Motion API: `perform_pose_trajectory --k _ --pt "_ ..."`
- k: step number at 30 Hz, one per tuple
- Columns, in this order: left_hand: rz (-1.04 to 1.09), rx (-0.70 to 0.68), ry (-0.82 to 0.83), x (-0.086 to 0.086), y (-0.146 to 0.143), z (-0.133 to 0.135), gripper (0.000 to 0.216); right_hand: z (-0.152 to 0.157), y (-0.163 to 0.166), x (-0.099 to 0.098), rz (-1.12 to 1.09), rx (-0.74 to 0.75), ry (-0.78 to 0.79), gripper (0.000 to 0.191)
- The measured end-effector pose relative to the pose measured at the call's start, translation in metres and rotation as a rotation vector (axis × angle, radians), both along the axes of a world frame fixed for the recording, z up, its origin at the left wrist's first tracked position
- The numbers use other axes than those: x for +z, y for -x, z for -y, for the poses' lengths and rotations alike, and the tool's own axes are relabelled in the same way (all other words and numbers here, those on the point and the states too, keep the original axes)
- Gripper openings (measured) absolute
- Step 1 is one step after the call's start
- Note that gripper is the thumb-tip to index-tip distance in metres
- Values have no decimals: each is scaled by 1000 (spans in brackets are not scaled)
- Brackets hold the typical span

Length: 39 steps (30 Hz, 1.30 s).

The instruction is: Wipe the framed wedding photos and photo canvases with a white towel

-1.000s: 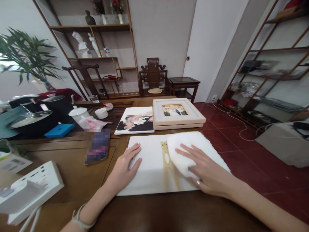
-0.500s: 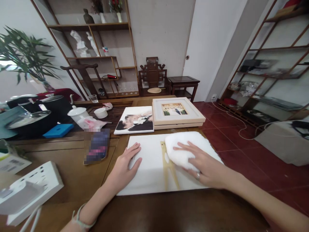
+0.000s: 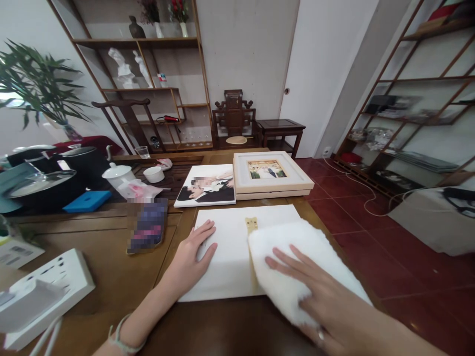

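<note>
A white flat board (image 3: pixel 222 262) lies on the wooden table before me. My left hand (image 3: pixel 195 252) rests flat along its left side, fingers stretched, holding nothing. Under my right hand (image 3: pixel 308 282) is a fluffy white towel (image 3: pixel 289 237), its thumb side tucked at the near edge. The towel covers the board's right part and hangs past its near and right edges. A flat tan strip (image 3: pixel 251 225) with small dark spots shows on the board; the towel hides much of its lower part.
Behind the board are a photo panel (image 3: pixel 208 188) and a stacked pale frame (image 3: pixel 272 190). To the left lie a phone-like object (image 3: pixel 150 227), a white power strip (image 3: pixel 70 277), a blue box (image 3: pixel 88 201), a white cup (image 3: pixel 154 173) and a black pot (image 3: pixel 40 190).
My right hand has moved the towel nearer to me and to the right. It now covers the lower part of the tan strip. My left hand has stayed in place.
</note>
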<state>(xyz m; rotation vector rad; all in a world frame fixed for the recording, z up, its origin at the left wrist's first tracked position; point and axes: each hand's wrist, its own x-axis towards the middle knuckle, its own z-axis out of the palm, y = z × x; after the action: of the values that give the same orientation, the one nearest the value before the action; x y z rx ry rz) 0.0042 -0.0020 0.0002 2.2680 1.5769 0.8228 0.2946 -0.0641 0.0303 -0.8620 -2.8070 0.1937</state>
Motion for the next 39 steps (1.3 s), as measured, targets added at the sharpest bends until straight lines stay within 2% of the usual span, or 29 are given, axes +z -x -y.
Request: perform_pose_trajectory --k 2,4,9,13,16,19,23,27,30,32,34,39 --pt "0 3 0 0 0 0 40 8 -3 4 -12 64 46 12" --pt "1 4 -1 0 0 0 41 4 -4 7 -50 63 106 15" --pt "-3 1 6 1 0 0 41 -39 15 6 -219 -181 245 28" --pt "-5 -6 9 2 0 0 41 -80 43 0 -245 -252 196 32" --pt "-1 -9 8 1 1 0 41 -94 57 -4 -214 -255 113 28" --pt "-2 -14 6 0 2 0 40 -80 60 -5 -141 -190 55 21" --pt "-4 -16 -6 -1 2 0 40 -32 58 -7 -40 -81 45 16" --pt "3 -17 -15 -1 1 0 38 6 57 -12 1 -5 68 25" --pt "3 -18 -16 -1 1 0 39 8 54 -10 0 50 93 31" --pt "-1 -17 -13 -1 1 0 39 -3 52 -5 -37 64 108 25" --pt "-6 -18 -7 -1 1 0 39 -23 53 1 -93 4 120 19" --pt "1 -24 -8 2 2 0 40 -80 76 3 -176 -206 127 29"
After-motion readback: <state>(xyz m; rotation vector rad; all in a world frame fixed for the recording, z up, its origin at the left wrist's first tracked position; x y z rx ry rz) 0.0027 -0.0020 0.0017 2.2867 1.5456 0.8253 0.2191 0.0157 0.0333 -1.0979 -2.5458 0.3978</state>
